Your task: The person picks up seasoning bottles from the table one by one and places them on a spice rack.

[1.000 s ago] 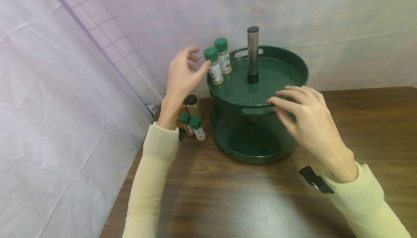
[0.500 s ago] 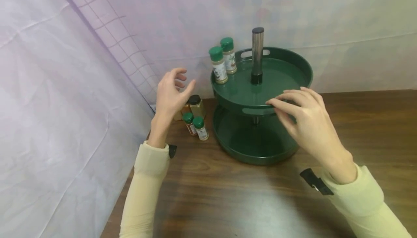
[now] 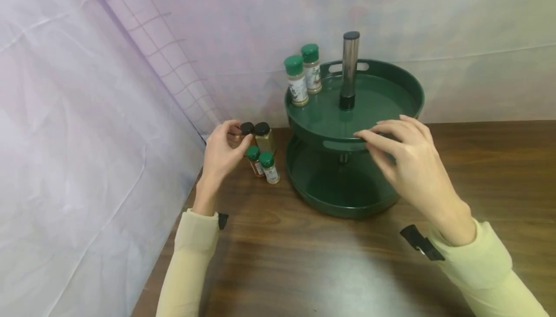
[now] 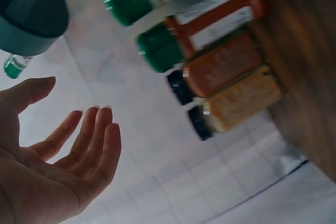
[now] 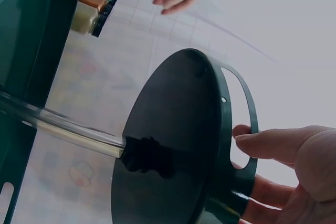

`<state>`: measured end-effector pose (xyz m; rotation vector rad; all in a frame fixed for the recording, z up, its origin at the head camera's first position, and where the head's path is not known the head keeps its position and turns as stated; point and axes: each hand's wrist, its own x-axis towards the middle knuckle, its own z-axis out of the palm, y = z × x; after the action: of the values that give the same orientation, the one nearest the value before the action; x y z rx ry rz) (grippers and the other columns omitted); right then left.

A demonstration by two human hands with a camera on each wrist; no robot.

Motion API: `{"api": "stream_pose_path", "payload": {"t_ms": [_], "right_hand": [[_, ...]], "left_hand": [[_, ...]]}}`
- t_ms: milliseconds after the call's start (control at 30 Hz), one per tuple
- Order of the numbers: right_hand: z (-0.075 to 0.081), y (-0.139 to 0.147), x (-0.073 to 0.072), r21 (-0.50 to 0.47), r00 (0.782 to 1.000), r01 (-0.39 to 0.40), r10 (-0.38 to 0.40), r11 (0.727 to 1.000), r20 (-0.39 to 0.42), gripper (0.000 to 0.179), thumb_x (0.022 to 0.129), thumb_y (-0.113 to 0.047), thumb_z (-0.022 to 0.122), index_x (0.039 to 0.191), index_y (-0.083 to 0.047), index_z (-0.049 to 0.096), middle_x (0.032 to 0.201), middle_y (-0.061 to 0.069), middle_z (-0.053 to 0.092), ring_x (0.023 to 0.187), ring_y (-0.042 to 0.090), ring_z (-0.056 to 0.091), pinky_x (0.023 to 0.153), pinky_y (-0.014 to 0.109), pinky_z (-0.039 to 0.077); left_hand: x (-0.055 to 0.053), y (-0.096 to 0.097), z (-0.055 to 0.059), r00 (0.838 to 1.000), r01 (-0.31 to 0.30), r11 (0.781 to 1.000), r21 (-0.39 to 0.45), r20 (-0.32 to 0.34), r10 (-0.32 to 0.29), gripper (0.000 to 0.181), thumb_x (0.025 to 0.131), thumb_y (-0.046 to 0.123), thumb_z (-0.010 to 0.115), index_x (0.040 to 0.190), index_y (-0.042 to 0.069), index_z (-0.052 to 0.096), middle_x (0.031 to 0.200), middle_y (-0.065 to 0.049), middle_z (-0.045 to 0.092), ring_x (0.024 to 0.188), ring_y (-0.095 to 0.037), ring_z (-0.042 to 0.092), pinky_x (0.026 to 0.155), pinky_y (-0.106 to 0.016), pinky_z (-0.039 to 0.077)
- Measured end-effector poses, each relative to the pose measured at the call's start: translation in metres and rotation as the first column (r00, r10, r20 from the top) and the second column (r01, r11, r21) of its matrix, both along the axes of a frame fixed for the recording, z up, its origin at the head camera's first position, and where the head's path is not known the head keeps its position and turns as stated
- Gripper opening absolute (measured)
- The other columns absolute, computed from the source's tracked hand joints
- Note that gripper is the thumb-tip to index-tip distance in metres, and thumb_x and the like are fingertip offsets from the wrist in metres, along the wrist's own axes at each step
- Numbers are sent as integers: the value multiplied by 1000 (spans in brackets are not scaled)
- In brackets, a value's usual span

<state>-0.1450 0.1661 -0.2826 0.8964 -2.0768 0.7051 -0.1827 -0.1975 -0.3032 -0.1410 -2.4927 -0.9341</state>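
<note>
My left hand [image 3: 222,152] hovers beside a group of spice bottles on the table, its fingers loosely bent and, in the left wrist view, holding nothing. That group has two black-capped jars [image 3: 264,138] at the back and two green-capped shakers [image 3: 270,170] in front. With thumb and fingers, my right hand [image 3: 410,165] pinches the handle slot in the rim of a green two-tier tray [image 3: 382,97], as the right wrist view shows. Two taller green-capped spice shakers [image 3: 298,87] stand upright at the left of the upper tier.
A metal post [image 3: 349,66] with a black top rises through the tray's middle. The lower tier [image 3: 343,189] sits on the brown wooden table [image 3: 304,259]. White fabric [image 3: 87,162] hangs at the left, and a pale sheet [image 3: 478,42] hangs behind.
My left hand has come away from the shakers on the upper tier and moved down and left to the group on the table. The right hand stays at the tray's rim.
</note>
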Motion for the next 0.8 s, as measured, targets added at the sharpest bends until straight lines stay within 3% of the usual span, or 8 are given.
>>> {"api": "stream_pose_path", "payload": {"t_ms": [333,800], "right_hand": [[-2,3,-3,-24,999,-31,31,999,-12,34,80,10,78,111,-3,77,100,17,69,96,37,61,112,56,33],[-7,3,-10,-50,996,-88,87,995,-26,36,80,10,77,112,-5,77,97,16,69,94,36,62,110,56,35]], "left_hand": [[7,-9,-32,996,-33,999,-26,82,35,46,93,26,72,130,3,60,112,-20,64,97,-34,63,83,-47,52],[12,-6,-59,984,-73,997,-37,161,78,47,90,23,76,129,2,60,117,-19,61,100,-33,64,85,-51,51]]}}
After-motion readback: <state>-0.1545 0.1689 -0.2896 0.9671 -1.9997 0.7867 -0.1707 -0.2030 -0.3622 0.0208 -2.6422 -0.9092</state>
